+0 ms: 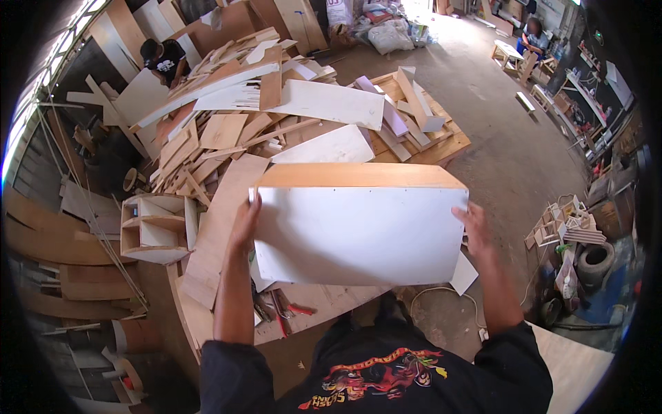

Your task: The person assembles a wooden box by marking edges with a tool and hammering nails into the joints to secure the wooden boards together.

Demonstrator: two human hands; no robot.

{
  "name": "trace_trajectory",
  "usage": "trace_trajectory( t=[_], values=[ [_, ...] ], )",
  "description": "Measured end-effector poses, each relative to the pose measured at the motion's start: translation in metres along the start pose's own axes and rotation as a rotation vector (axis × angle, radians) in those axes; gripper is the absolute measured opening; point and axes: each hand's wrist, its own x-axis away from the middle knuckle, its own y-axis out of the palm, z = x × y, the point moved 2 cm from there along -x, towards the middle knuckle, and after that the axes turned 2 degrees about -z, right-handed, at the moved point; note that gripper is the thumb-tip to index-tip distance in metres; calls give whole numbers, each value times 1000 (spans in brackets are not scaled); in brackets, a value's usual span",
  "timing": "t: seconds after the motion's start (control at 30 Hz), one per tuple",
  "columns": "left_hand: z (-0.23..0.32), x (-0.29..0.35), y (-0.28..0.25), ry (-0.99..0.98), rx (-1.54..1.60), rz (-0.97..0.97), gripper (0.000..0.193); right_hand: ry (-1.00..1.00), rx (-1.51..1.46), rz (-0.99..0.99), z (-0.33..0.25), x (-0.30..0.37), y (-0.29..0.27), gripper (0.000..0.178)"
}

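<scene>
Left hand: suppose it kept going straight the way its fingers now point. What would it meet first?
The left hand grips the left edge of the white panel and points up and away. Past the fingertips, the first thing is probably the long plywood board at the near edge of the scrap wood pile, though depth is unclear.

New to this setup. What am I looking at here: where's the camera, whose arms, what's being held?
There is no machine here. One wide fisheye camera worn on a person's head looks down, so the bent edges are lens distortion. The two forearms rising from the lower edge are the wearer's own. The left hand and right hand grip opposite ends of a large white-faced board box with a tan plywood top edge, lifted above the workbench. Behind lies a heap of plywood offcuts, to the left a small open wooden shelf unit, and red-handled pliers lie below the box.
</scene>
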Motion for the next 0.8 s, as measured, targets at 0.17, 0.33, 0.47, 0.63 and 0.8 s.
trace_trajectory(
  t=[0.17,0.33,0.47,0.63,0.8],
  values=[
    [40,-109,-7,213,-221,-62,72,-157,56,167,37,70,49,52],
    [57,-210,-4,128,-328,-199,67,-45,-28,150,54,115,123,65],
    [63,-256,22,185,-472,-263,66,38,-61,159,91,134,162,74],
    [61,-276,49,204,-451,-312,79,97,72,128,109,138,184,78],
    [49,-289,56,206,-451,-313,87,90,150,127,118,138,186,82]
  ],
)
